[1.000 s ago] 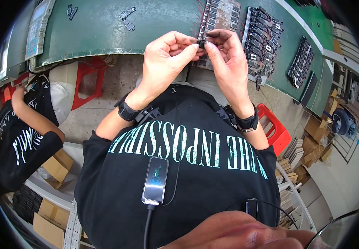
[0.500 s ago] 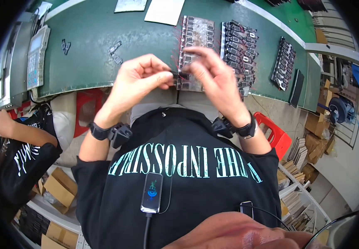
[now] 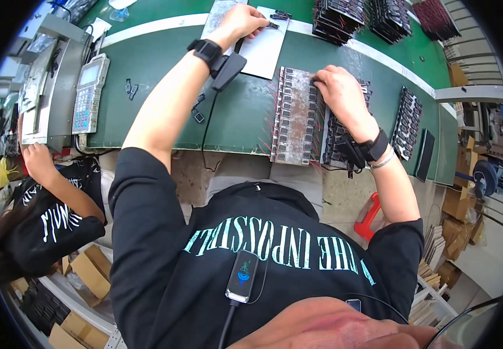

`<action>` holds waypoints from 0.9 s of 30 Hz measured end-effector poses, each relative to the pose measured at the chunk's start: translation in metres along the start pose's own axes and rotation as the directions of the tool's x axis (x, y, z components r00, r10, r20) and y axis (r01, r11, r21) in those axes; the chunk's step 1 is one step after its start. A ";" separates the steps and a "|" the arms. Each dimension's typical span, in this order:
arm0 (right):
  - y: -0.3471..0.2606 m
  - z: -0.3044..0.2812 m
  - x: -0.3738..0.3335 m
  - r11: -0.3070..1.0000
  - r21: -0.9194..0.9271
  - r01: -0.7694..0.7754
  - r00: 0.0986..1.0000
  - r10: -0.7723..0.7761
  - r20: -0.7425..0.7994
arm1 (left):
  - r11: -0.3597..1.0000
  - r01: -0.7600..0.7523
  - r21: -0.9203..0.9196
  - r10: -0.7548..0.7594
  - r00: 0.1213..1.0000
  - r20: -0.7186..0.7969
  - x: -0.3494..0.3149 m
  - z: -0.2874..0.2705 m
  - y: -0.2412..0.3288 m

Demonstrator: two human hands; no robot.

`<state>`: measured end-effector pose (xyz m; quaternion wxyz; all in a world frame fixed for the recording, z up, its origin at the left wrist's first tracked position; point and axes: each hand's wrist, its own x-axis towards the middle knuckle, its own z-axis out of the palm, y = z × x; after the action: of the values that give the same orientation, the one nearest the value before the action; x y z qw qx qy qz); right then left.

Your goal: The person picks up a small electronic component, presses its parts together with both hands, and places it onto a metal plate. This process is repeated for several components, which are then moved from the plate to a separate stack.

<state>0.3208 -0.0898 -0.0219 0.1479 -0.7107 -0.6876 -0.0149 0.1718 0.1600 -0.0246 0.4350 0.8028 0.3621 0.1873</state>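
Rust-stained flat metal plate [image 3: 297,119] on the green bench [image 3: 237,119] has two nearly full-looking rows of small black rectangular parts [image 3: 284,107], right hand [image 3: 343,96] curled at its upper right edge, left hand [image 3: 242,23] bunched by more on a white rectangular board [image 3: 260,57], can't tell if either's gripping.

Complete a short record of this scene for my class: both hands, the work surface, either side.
Left hand: at the white rectangular board, near small black parts; grip unclear
Right hand: fingertips by the right edge of the brown-stained grey metal plate
On plate: rows of small black rectangular pieces
Surface: green flat-topped bench
Left side: grey keypad device
Right side: flat black rectangular slab
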 end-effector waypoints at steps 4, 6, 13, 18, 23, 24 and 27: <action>0.002 -0.005 0.006 0.998 0.052 0.022 1.000 -0.023 0.015 | 0.986 0.006 0.167 -0.008 1.000 0.008 0.006 0.000 0.018; 0.003 -0.005 0.007 0.996 0.080 0.032 0.999 -0.034 0.023 | 0.980 -0.018 0.196 0.017 1.000 0.009 0.019 0.005 0.009; 0.009 0.003 0.015 0.987 0.126 0.102 0.993 -0.108 0.043 | 0.951 -0.134 0.277 0.195 0.959 -0.206 0.002 -0.008 -0.009; 0.018 0.004 0.001 0.991 0.136 -0.010 0.998 0.001 0.062 | 0.791 -0.297 0.535 0.403 0.910 -0.091 -0.112 -0.072 -0.001; 0.002 -0.011 0.008 0.950 0.259 -0.172 0.984 0.158 0.077 | 0.771 -0.213 0.601 0.303 0.952 -0.052 -0.201 -0.082 -0.064; -0.002 -0.017 0.008 0.949 0.263 -0.172 0.984 0.157 0.080 | 0.771 -0.209 0.602 0.298 0.953 -0.051 -0.209 -0.074 -0.067; -0.026 -0.034 -0.001 0.745 0.641 -0.186 0.977 0.207 0.043 | 0.765 -0.159 0.624 0.318 0.936 -0.152 -0.218 -0.049 -0.066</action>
<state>0.3019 -0.0979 0.0156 0.3930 -0.6853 -0.5702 0.2254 -0.0314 0.0492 -0.0491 0.0807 0.9086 0.3483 0.2158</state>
